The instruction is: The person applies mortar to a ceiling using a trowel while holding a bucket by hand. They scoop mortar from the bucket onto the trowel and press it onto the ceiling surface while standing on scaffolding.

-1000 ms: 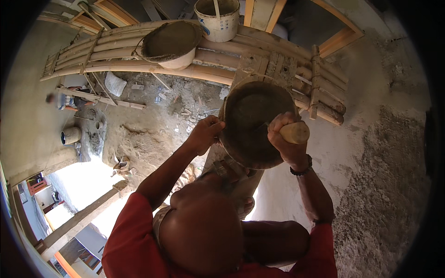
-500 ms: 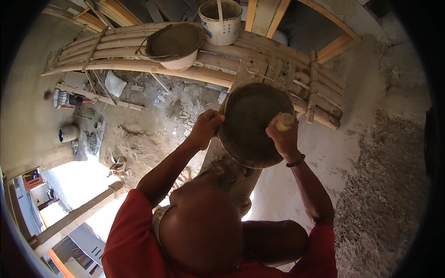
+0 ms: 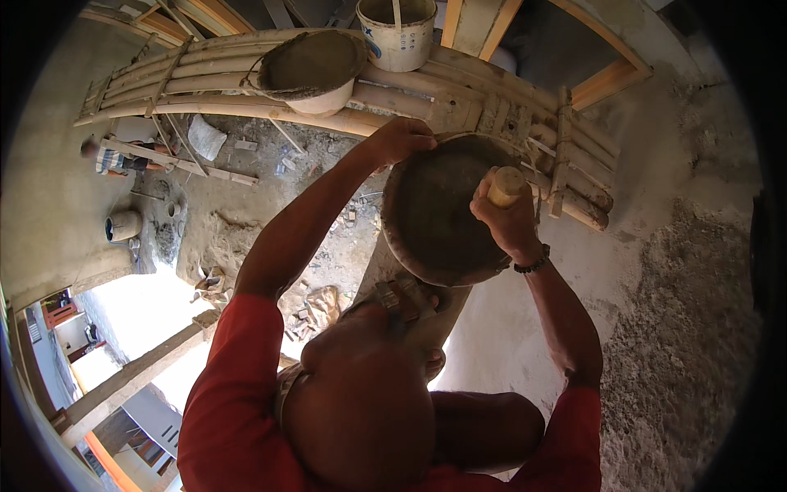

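A round bucket [image 3: 397, 244] of dark wet mortar [image 3: 434, 209] stands in front of me on a plank [image 3: 369, 266]. My left hand [image 3: 400, 142] is closed on the far left part of its rim, fingers curled at the edge. Above the right side of the mortar, my right hand [image 3: 510, 215] grips the thick, pale wooden handle [image 3: 507, 185] of a tool. The tool's working end is hidden beneath the hand.
A bamboo scaffold platform [image 3: 221, 105] crosses the far side, holding another mortar-filled bucket [image 3: 324, 104] and a white pail [image 3: 407, 54] with a stick in it. Rough plastered wall [image 3: 680, 328] rises at right. Far below left, a person [image 3: 111, 156] bends near rubble [image 3: 238, 176].
My left hand has moved from the bucket's near-left rim to the far-left rim. My right hand, with the handle, has shifted slightly forward over the mortar.
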A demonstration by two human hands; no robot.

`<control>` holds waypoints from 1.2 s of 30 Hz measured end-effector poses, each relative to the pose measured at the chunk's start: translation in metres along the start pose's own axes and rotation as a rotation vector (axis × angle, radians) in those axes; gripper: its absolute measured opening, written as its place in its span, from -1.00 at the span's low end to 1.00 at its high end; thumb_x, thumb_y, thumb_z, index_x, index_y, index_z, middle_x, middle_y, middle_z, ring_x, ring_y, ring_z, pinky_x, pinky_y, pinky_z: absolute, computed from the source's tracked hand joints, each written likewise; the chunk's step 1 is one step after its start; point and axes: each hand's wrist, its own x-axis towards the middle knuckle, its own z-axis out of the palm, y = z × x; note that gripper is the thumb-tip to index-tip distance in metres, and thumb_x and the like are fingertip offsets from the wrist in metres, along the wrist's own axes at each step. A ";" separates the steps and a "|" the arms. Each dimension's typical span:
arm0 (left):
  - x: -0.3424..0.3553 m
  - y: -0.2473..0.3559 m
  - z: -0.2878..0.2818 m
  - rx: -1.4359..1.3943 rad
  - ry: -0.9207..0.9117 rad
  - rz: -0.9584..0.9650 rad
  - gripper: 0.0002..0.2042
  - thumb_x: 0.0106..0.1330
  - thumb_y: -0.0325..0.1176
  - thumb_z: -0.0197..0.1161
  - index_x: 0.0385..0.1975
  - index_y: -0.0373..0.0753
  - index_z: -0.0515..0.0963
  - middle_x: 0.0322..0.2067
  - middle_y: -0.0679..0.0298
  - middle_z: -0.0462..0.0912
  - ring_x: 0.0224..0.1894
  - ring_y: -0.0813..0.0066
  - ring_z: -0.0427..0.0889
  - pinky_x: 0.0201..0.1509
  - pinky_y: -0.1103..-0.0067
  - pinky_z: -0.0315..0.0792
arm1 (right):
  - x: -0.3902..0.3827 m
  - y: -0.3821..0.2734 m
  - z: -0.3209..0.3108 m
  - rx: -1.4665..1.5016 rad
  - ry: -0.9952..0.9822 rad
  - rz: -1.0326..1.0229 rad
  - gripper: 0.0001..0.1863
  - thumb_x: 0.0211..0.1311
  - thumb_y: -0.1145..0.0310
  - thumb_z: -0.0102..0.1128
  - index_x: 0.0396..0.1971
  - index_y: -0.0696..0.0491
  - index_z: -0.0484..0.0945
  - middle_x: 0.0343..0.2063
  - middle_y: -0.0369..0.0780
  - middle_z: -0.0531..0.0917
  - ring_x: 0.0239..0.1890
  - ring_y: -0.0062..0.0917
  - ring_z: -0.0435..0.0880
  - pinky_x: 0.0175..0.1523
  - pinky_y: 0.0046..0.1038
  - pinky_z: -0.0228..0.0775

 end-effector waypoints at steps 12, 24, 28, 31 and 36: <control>0.035 0.007 -0.003 0.319 -0.063 0.299 -0.72 0.19 -0.24 0.33 -0.24 -0.32 0.65 -0.28 0.17 0.69 -0.18 0.44 0.59 0.03 0.47 0.42 | 0.014 -0.004 0.007 0.214 -0.197 -0.008 -0.83 -0.06 0.60 0.23 -0.52 0.03 0.45 -0.56 -0.39 0.48 -0.49 -0.73 0.49 -0.34 -0.59 0.41; 0.035 0.009 -0.007 0.302 -0.128 0.291 -0.74 0.19 -0.23 0.32 -0.27 -0.30 0.66 -0.34 0.22 0.68 -0.21 0.48 0.60 -0.02 0.50 0.42 | 0.022 0.014 0.012 0.001 -0.288 -0.048 -0.77 -0.04 0.65 0.18 -0.50 0.03 0.33 -0.54 -0.35 0.42 -0.46 -0.68 0.45 -0.37 -0.58 0.36; 0.033 0.014 -0.005 0.290 -0.131 0.298 -0.72 0.19 -0.21 0.33 -0.23 -0.28 0.66 -0.31 0.23 0.69 -0.18 0.46 0.59 -0.01 0.50 0.42 | 0.015 0.001 -0.005 0.088 -0.302 0.006 -0.78 -0.02 0.62 0.18 -0.49 0.03 0.32 -0.54 -0.33 0.43 -0.47 -0.68 0.44 -0.40 -0.59 0.34; 0.030 0.011 -0.002 0.205 -0.119 0.248 -0.72 0.20 -0.22 0.32 -0.19 -0.28 0.65 -0.30 0.24 0.69 -0.18 0.47 0.58 0.00 0.49 0.42 | 0.023 -0.031 0.002 0.222 -0.212 -0.102 -0.80 -0.04 0.65 0.19 -0.48 0.05 0.38 -0.52 -0.36 0.48 -0.47 -0.68 0.51 -0.33 -0.55 0.45; 0.037 0.014 -0.008 0.201 -0.158 0.091 -0.70 0.21 -0.22 0.33 -0.15 -0.26 0.64 -0.34 0.27 0.67 -0.28 0.55 0.54 -0.16 0.52 0.45 | 0.046 -0.028 0.040 0.413 -0.213 -0.170 -0.78 -0.04 0.64 0.21 -0.44 0.05 0.39 -0.47 -0.35 0.50 -0.46 -0.67 0.51 -0.32 -0.55 0.46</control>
